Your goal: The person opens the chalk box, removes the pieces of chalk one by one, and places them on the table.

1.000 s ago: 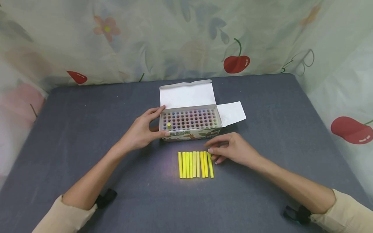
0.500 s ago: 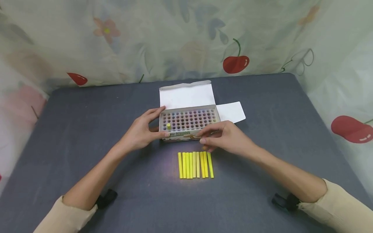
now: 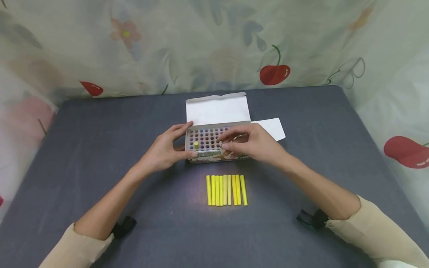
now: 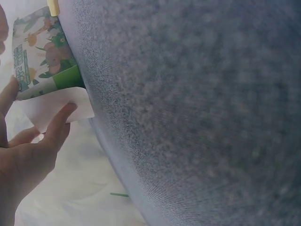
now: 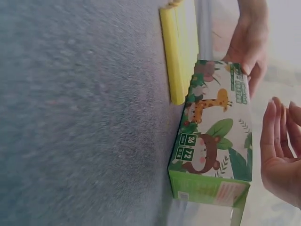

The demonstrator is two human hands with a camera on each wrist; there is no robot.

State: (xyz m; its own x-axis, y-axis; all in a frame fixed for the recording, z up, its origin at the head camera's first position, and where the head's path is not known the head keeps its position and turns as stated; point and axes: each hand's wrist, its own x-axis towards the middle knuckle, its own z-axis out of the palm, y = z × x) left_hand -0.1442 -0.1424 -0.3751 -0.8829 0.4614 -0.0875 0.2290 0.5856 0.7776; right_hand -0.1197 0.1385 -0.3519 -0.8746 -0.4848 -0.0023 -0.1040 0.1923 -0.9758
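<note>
A printed cardboard box [image 3: 211, 155] lies in the middle of the table, lid raised, a holed insert inside. One yellow chalk stick [image 3: 196, 144] stands in a hole near its front left corner. My left hand [image 3: 160, 150] grips the box's left end, thumb at the front, index finger at the back corner. In the left wrist view, fingers lie against a white end flap [image 4: 59, 106]. Over the box's right half hovers my right hand [image 3: 256, 143], fingers bent loosely; the right wrist view shows nothing between its fingertips [image 5: 275, 101]. Several yellow chalk sticks [image 3: 221, 190] lie in a row before the box.
Dark cloth covers the table [image 3: 161, 230]. The box's open lid [image 3: 218, 109] leans back, and a side flap [image 3: 272, 128] sticks out to the right, partly behind my right hand. A curtain with cherries and flowers [image 3: 201, 44] hangs along the back and sides.
My right hand has moved from the right end of the chalk row up and leftward to over the box. The left hand, box and chalk row have stayed in place.
</note>
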